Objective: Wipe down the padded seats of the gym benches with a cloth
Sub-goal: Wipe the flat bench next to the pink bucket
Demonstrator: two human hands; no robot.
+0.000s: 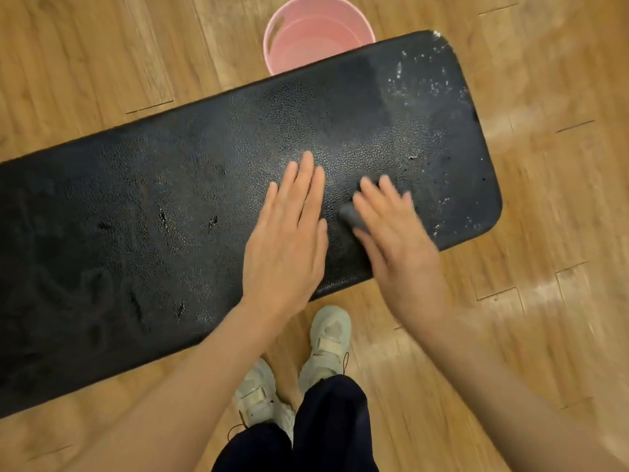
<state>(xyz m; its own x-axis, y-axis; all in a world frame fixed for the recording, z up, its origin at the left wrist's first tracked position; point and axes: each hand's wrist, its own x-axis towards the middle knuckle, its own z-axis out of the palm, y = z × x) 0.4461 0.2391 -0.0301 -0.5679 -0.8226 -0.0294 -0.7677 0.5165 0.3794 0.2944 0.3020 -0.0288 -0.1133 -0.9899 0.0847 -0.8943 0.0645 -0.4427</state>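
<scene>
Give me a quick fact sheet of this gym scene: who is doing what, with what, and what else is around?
Setting: wooden floor, seen from above
Bench: black padded seat, with white flecks near its right end
Left hand: flat on the seat, fingers straight
Right hand: blurred, over a dark grey cloth on the seat
Cloth: mostly hidden under the hand
Bucket: pink bucket on the floor beyond the bench, partly hidden by it
Person: pale shoes, dark trousers

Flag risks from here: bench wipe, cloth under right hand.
1. White specks near the far end of the bench pad lie beyond the cloth; the right hand may miss them.
2. The pink bucket stands close behind the pad; a long stroke might knock it.
</scene>
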